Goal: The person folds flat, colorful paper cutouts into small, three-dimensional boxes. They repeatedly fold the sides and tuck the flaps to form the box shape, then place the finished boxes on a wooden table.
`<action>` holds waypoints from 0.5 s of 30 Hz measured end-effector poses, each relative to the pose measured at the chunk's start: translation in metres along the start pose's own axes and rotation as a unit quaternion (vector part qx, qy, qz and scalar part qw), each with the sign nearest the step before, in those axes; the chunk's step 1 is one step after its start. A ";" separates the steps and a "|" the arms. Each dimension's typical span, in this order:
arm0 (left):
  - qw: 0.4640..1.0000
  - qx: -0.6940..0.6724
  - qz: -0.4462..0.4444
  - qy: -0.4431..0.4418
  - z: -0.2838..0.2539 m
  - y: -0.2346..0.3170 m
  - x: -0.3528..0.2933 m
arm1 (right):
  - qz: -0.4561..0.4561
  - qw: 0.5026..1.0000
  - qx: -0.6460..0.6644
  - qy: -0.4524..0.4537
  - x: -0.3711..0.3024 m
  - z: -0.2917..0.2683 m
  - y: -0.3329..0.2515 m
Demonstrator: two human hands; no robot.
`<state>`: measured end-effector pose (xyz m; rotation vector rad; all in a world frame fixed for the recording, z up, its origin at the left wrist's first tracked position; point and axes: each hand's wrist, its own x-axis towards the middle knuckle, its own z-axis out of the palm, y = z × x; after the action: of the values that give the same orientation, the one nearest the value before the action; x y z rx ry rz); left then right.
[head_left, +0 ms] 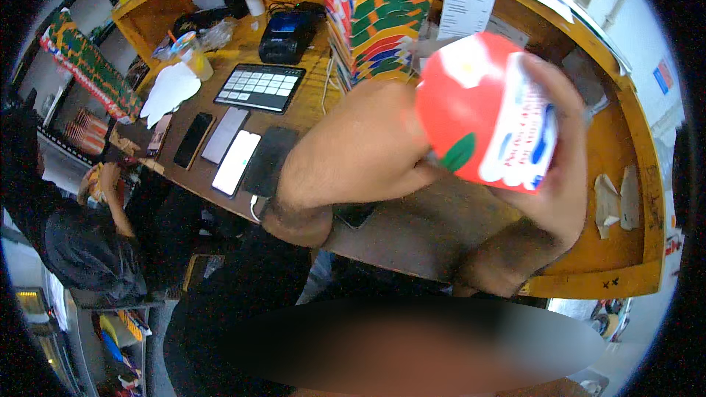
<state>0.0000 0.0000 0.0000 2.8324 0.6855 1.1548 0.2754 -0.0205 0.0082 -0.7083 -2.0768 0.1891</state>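
Observation:
A red paper food carton [471,95] with a rounded face, a green leaf print and a white printed panel is held up in front of me, over the right part of the desk. My left hand [393,121] grips its left side, the fingers partly hidden behind it. My right hand [562,154] wraps round the right side, fingers curled over the edge and slightly blurred. Just behind the carton, tall stacks of nested orange, green and red cartons [390,22] stand on the desk.
Several phones, including one with a lit white screen [237,164], lie left of my forearm. Beyond them are a tablet [259,88], a black printer [289,35] and a drink cup [195,62]. Another person [92,242] sits at the left, holding something. A wooden partition [640,242] borders the right.

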 end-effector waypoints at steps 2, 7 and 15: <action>0.993 -0.074 0.035 0.083 -0.002 -0.006 0.005 | -0.067 0.993 -0.021 0.093 0.005 -0.006 0.005; 0.949 -0.177 0.023 0.261 0.008 -0.011 0.019 | -0.064 0.994 -0.033 0.082 0.013 -0.016 0.009; 0.934 -0.208 0.113 0.269 0.042 -0.010 0.041 | -0.073 0.991 -0.054 0.101 0.031 -0.014 0.015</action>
<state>0.0501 0.0318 -0.0055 2.2844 0.0794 1.8818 0.2799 0.0071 0.0327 -0.6100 -1.9458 -0.0766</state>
